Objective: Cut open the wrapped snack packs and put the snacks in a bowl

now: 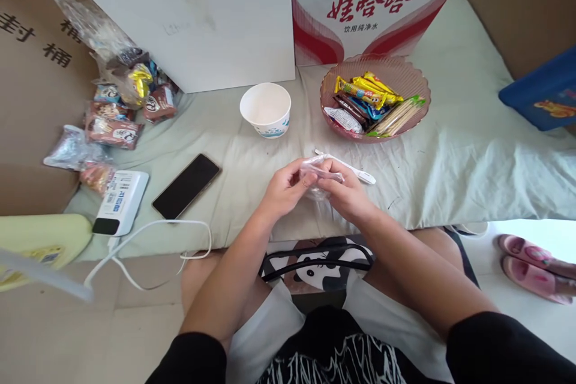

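Observation:
My left hand (288, 185) and my right hand (345, 186) meet near the cloth's front edge. Both are closed on a crumpled clear plastic bag (318, 168), pinched between thumbs and fingers. What the bag contains, if anything, I cannot make out. Just behind my right hand lies a slim white tool (365, 177), partly covered by the fingers. A white paper cup (272, 127) with a blue print stands upright beyond my hands. To its right, a pink ribbed bowl (330, 93) holds yellow-wrapped snack sticks (360, 93), dark and white packets, and several pale sticks in green-tipped wrapping (398, 117).
A black phone (186, 186) and white power bank (121, 201) with a cable (198, 223) lie left, by wrapped snacks (114, 132). Large white boxes (193, 24) stand behind. At right are a blue container (540, 93) and someone's feet in pink slippers (524, 281).

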Action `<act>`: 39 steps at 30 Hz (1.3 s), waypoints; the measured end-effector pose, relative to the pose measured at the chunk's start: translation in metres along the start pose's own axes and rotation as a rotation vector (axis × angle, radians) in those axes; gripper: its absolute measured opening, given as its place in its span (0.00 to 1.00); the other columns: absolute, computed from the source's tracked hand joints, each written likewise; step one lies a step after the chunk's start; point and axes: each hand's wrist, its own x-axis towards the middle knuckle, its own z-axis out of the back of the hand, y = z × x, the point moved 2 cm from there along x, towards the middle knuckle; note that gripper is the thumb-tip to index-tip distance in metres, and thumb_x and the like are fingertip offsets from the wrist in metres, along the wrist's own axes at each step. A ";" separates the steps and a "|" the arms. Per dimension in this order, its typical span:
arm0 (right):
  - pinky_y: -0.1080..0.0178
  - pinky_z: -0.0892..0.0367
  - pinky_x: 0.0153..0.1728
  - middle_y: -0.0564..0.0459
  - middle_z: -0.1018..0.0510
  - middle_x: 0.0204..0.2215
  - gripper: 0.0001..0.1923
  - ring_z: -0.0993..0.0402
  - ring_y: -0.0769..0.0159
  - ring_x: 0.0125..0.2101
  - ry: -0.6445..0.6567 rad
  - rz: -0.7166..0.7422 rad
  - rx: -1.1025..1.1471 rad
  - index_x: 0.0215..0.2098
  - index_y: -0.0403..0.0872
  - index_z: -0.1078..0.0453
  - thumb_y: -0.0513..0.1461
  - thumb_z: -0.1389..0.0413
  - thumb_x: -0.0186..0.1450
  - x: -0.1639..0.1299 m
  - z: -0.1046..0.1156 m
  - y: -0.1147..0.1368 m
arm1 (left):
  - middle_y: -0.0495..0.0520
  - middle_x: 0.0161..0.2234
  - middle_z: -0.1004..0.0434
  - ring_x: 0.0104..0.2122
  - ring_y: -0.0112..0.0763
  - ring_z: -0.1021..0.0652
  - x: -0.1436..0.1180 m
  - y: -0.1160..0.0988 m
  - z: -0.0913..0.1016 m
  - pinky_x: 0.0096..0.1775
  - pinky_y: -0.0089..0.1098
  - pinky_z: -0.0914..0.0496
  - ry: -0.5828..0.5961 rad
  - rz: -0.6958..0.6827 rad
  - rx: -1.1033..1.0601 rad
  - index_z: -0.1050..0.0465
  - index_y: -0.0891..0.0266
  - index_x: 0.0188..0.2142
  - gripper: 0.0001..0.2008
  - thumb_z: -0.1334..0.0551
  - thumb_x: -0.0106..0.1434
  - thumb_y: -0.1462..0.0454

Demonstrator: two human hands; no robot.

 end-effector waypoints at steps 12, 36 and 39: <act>0.60 0.31 0.42 0.51 0.17 0.41 0.15 0.19 0.61 0.41 -0.099 -0.196 -0.096 0.33 0.49 0.33 0.51 0.41 0.58 0.010 0.015 0.015 | 0.51 0.33 0.23 0.37 0.37 0.22 0.072 -0.080 0.081 0.45 0.36 0.28 -0.710 -0.171 1.023 0.29 0.58 0.31 0.04 0.35 0.61 0.67; 0.60 0.35 0.32 0.56 0.25 0.23 0.11 0.29 0.64 0.26 -0.137 -0.035 -0.414 0.31 0.51 0.33 0.49 0.44 0.62 0.006 0.012 0.007 | 0.45 0.24 0.32 0.27 0.26 0.28 0.101 -0.067 0.127 0.36 0.32 0.31 -0.728 -0.091 0.468 0.33 0.58 0.29 0.11 0.40 0.69 0.70; 0.60 0.35 0.28 0.56 0.26 0.21 0.10 0.29 0.63 0.24 -0.146 -0.012 -0.534 0.31 0.52 0.33 0.49 0.44 0.63 0.002 0.008 0.000 | 0.47 0.30 0.31 0.35 0.30 0.25 0.082 -0.030 0.179 0.42 0.35 0.32 -0.948 -0.149 0.594 0.34 0.58 0.33 0.08 0.36 0.65 0.69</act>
